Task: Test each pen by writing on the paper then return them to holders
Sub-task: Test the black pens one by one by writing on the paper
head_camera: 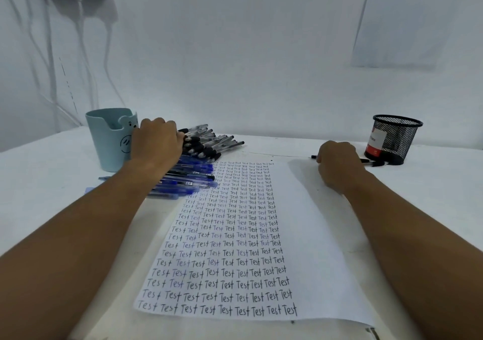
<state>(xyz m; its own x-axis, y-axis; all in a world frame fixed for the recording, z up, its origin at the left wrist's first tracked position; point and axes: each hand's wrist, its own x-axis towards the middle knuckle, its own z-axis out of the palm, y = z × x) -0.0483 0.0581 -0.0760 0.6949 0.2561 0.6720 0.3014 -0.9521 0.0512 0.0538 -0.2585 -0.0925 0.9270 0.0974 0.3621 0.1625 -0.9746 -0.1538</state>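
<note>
Left hand [156, 141] rests fingers on pen pile [201, 156]; grip not clear. Right hand [337, 162] grasps black pen [371, 162] on worktop [431, 182]. Pens look light, stiff, smooth, likely roll; best pinch mid-barrel.

Paper [308, 235] filled with "Test"; wall notice [418, 20] seemingly unreadable

I see a white paper sheet [308, 235] filled with "Test", flat on the bench. Black-capped clear pens [209, 143] and blue pens [190, 175] are heaped at its far-left corner, beside a pale-blue bear cup [109, 141]; a black mesh holder [397, 135] stands far right.
</note>
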